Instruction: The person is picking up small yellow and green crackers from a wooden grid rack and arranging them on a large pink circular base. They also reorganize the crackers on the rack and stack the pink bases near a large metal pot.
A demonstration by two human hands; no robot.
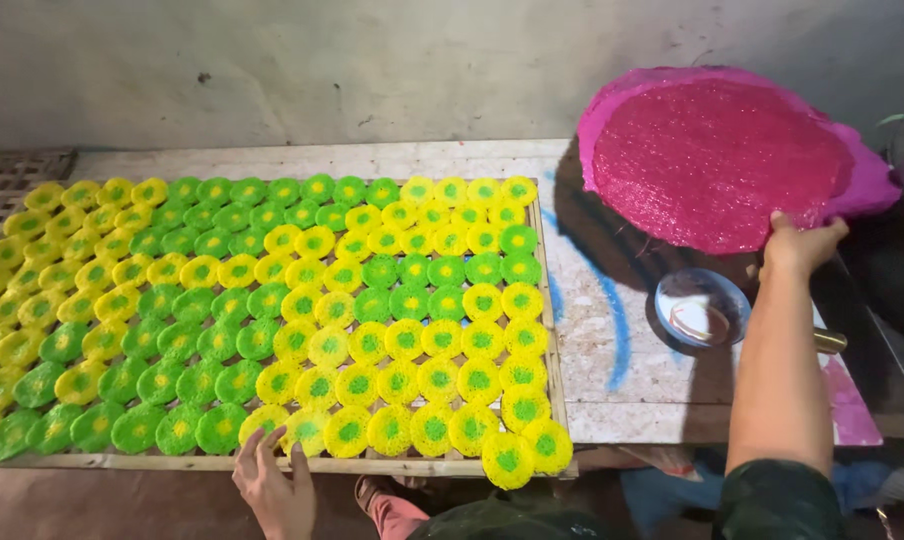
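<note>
Fingers of our right hand (pixel 800 245) pinch the near edge of the pink round sheet (pixel 717 160), propped tilted against the wall so it stays reachable. Our left hand (pixel 272 480), fingers spread, rests on yellow-green discs (pixel 302 425) on the bamboo rack (pixel 549 330). A small bowl (pixel 702 308) sits on the worktop (pixel 612 390) under our forearm.

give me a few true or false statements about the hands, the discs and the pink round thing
1. The right hand grips the edge of the pink round sheet. True.
2. The left hand holds the small bowl. False: it rests at the near edge of the rack, touching a yellow-and-green disc.
3. All discs on the rack are pink. False: they are yellow and green.
4. The small bowl sits on the table between the rack and the right arm. True.
5. The pink sheet lies flat on the rack. False: it is held tilted off to the right.
</note>
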